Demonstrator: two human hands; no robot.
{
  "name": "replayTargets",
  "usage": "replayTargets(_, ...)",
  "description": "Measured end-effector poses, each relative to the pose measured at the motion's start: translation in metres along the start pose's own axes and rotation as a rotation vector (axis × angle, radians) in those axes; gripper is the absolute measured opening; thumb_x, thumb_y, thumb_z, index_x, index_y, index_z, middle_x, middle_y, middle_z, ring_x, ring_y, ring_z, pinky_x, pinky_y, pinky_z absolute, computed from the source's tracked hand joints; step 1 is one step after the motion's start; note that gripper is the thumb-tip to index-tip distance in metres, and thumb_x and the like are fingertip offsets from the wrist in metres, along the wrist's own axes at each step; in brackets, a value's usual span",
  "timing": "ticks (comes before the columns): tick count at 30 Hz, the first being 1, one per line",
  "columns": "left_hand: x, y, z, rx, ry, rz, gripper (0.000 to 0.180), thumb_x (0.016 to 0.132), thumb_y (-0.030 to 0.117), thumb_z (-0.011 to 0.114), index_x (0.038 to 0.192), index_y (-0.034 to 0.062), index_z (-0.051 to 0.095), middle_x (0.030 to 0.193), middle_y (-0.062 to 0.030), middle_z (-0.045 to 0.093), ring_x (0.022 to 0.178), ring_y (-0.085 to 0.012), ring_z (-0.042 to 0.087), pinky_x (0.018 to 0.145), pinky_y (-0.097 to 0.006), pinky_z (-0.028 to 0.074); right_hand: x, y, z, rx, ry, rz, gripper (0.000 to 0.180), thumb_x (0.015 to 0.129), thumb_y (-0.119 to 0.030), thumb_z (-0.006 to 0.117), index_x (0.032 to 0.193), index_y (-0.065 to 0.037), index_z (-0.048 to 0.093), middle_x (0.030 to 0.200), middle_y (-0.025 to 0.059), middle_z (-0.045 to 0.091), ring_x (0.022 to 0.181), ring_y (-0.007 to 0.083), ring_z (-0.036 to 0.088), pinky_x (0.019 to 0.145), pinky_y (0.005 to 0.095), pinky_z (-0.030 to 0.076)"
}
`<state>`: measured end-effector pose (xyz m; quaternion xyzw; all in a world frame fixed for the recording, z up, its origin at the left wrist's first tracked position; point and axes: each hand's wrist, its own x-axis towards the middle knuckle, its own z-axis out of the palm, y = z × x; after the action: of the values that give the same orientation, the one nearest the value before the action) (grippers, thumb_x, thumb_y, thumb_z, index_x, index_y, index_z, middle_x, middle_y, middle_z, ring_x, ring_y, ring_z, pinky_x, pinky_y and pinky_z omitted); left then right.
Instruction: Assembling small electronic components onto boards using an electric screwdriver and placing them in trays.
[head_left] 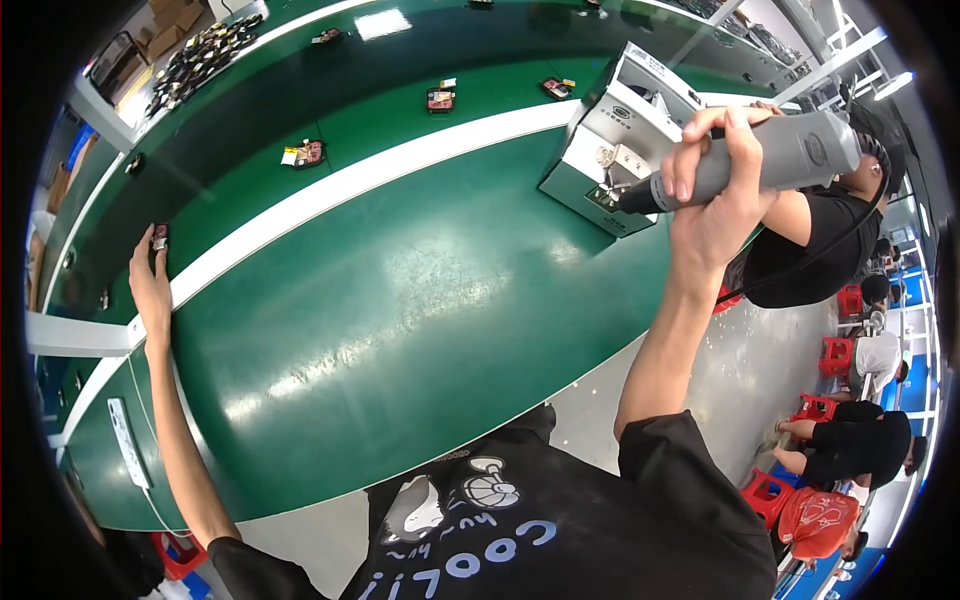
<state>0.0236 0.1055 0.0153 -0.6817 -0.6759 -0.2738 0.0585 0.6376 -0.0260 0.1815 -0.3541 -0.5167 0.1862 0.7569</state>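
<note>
My right hand (722, 190) is wrapped round a grey electric screwdriver (785, 160), raised over the right end of the table. Its black nose points left and down toward a white box, and a dark cable trails from its rear. At the far left my left hand (150, 285) reaches over the white rail. Its fingers are stretched out beside a small dark-red and black part (161, 237) on the green belt, seemingly at its edge; whether they touch it I cannot tell. The open white box (590, 165) holds small metal pieces, partly hidden behind the screwdriver.
Several similar small parts, such as a part with a yellow label (304, 154), lie along the green belt (375, 125). A white rail (400, 158) divides it from the green tabletop (420, 300). A power strip (127, 443) lies lower left. A person in black (810, 250) sits close at right.
</note>
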Motion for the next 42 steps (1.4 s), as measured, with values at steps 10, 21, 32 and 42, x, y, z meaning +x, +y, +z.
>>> replayTargets(10,0.002,0.064,-0.003,0.008,-0.083,0.131,0.041,0.104,0.013,0.052,0.145,0.0088,0.051,0.133,-0.0155,0.060,0.115,-0.0322,0.056,0.104,-0.040,0.043,0.020,0.014,-0.007,0.014,0.112,-0.036,0.018,0.095,-0.007,0.064,0.081,0.004,0.060,0.068,0.0132,0.064,0.039,0.0125,0.049,0.039,0.0273,0.040)
replayTargets(21,-0.125,0.301,-0.037,-0.112,-0.376,0.653,0.046,0.081,-0.004,0.069,0.126,0.0027,0.064,0.138,-0.0135,0.059,0.108,-0.0311,0.061,0.094,-0.041,0.050,0.028,0.027,-0.006,-0.048,0.005,0.079,0.019,0.096,-0.013,0.063,0.087,0.001,0.053,0.064,0.0112,0.054,0.038,0.0134,0.042,0.038,0.0280,0.035)
replayTargets(32,-0.157,0.337,-0.041,-0.180,-0.407,0.900,0.035,0.078,0.005,0.069,0.112,-0.0018,0.064,0.114,-0.0117,0.062,0.090,-0.0218,0.062,0.072,-0.032,0.056,-0.050,0.003,0.017,0.267,-0.271,0.103,0.020,0.105,-0.021,0.039,0.098,-0.002,0.042,0.073,0.0127,0.050,0.034,0.0125,0.036,0.031,0.0276,0.034)
replayTargets(42,-0.166,0.329,-0.023,-0.245,-0.111,0.927,0.014,0.074,0.006,0.067,0.088,0.0042,0.065,0.104,-0.0109,0.068,0.093,-0.0278,0.067,0.063,-0.030,0.054,-0.101,0.003,0.059,0.332,-0.347,0.294,0.032,0.102,-0.029,0.058,0.101,-0.004,0.039,0.075,0.0139,0.056,0.038,0.0146,0.043,0.036,0.0305,0.040)
